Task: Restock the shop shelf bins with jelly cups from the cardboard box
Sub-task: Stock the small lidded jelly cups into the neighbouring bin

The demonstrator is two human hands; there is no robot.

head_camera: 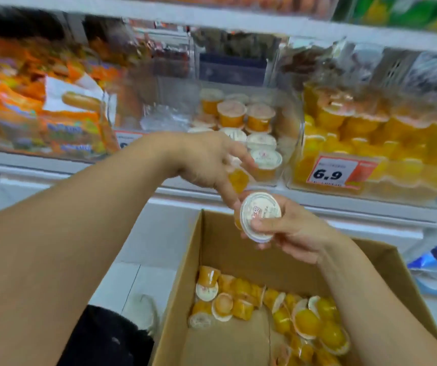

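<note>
Cardboard box [212,260] is sitting open below the shelf [317,204], loose jelly cups [241,299] lying every way on its floor. Above it, the middle clear bin [295,133] is standing part filled, lid-up cups in rows; bin to its right [423,196] is looking packed, price tag [334,171] on its front. Right hand [288,231] is holding one cup [260,216] over the box's far edge, fingers curled round its body, thumb on the foil lid, which is facing the camera, so the cup's axis is tilting toward the viewer, not upright. Left hand [206,162] is reaching across just above it, pinching a second orange cup [238,179], fingertip touching the right hand's cup rim. Left hand is nearer the middle bin, which lies up and just beyond; likely that cup is going in first, right-hand cup needing its lid turned up.
</note>
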